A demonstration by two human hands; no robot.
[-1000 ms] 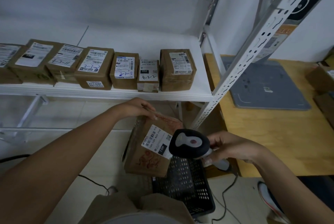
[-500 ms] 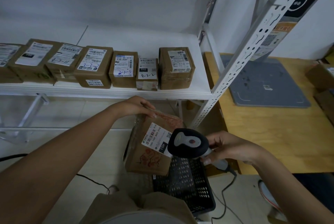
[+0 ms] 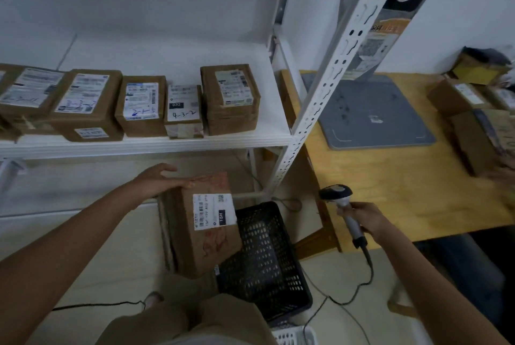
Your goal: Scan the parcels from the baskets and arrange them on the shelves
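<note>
Parcel sorting at the shelf: a worker's left hand (image 3: 158, 183) holds the top end of a brown cardboard parcel (image 3: 206, 244), fingers curled over its far edge. The right hand (image 3: 367, 219) is wrapped round the handle of a corded barcode scanner (image 3: 338, 195), held above the near edge of the wooden tabletop (image 3: 404, 199) and well apart from the parcel.

The parcel stands on end with a slight lean, its long axis running up and away from us. Its white label (image 3: 213, 211) faces the camera, and it sits over the left side of the black basket (image 3: 267, 264). From this angle we cannot tell whether its lower end rests on the worker's lap or hangs free.

With the scanner held clear of the label, we judge the scan done and shelving next. That move turns on one relation: the white shelf (image 3: 139, 146) lies above and beyond the left grip. Its bare stretch of board is just right of the last box in the row of parcels (image 3: 230, 99), beside the slotted upright (image 3: 315, 110). The left hand is much the nearer to it, while the right is occupied with the scanner.
</note>
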